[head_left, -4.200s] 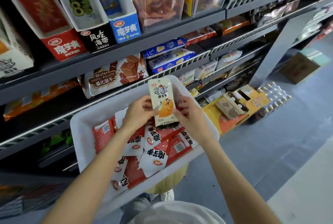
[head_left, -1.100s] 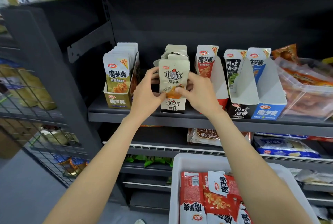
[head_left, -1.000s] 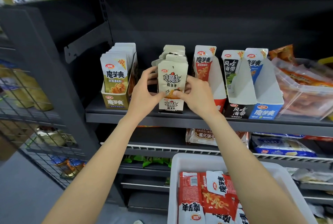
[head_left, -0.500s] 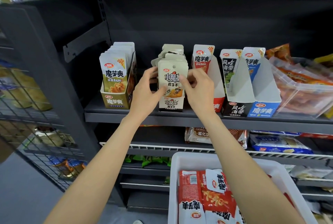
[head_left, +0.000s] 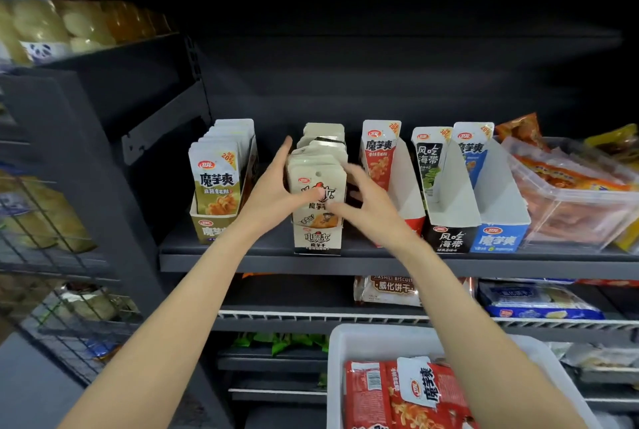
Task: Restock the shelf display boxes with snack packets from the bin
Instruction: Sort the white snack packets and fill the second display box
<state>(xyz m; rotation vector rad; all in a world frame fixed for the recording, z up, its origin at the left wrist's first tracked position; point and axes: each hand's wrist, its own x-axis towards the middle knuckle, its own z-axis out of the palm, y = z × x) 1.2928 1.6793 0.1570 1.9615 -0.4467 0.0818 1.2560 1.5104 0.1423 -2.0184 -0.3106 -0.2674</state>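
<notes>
A cream snack packet [head_left: 320, 183] stands at the front of the row in the cream display box [head_left: 316, 242] on the dark shelf [head_left: 345, 264]. My left hand [head_left: 273, 195] holds it from the left, thumb across its front and fingers up along the stack's side. My right hand [head_left: 368, 209] is blurred, with its straight fingers touching the packet's front from the right. The white bin [head_left: 349, 338] sits at lower right and holds red snack packets [head_left: 387, 397].
An olive display box [head_left: 214, 224] full of packets stands to the left. Right of the cream box are red [head_left: 380, 159], black [head_left: 447, 238] and blue [head_left: 499, 240] display boxes, then a clear tub [head_left: 570, 211]. Biscuit packs lie on the shelf below.
The cream packet went from the bin up to the shelf and has slid down into the cream box. My right hand's fingers have let go of its edge and straightened.
</notes>
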